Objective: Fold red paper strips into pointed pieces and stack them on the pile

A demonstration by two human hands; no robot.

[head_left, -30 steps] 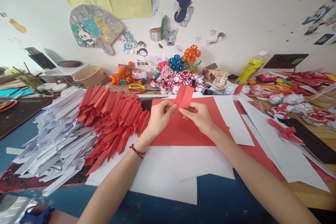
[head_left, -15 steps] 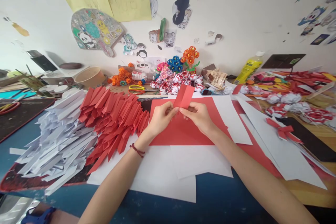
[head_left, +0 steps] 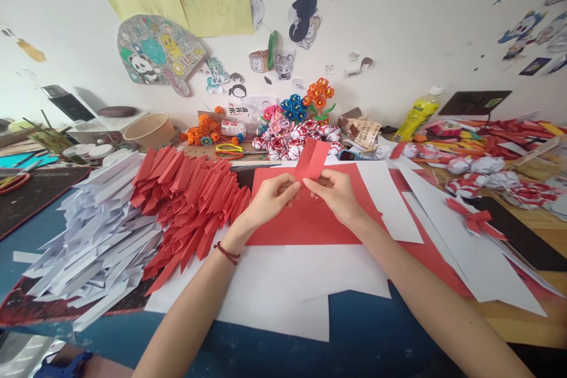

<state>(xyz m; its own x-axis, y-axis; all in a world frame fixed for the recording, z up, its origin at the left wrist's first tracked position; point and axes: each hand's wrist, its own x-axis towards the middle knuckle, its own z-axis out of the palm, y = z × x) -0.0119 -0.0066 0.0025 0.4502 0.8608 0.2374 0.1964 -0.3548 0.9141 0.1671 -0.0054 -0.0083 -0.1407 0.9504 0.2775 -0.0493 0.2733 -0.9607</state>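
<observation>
A creased red paper strip (head_left: 312,159) stands upright between my two hands, above a large red sheet (head_left: 305,224). My left hand (head_left: 273,196) pinches its lower left edge with thumb and fingers. At the lower right edge, my right hand (head_left: 333,192) grips it the same way. Under the red sheet lie white sheets (head_left: 283,295). To the left is a heap of folded red strips (head_left: 190,195), and beside that a heap of folded white strips (head_left: 106,236).
Red-and-white paper flowers (head_left: 283,144) and a yellow bottle (head_left: 419,115) stand at the back near the wall. Yellow-handled scissors (head_left: 228,148) lie behind the red heap. On the right are white sheets with a red folded piece (head_left: 477,218) and a black slab (head_left: 518,236).
The whole view has shifted slightly. My left thumb has moved a little away from my right thumb, and both hands still hold the red strip.
</observation>
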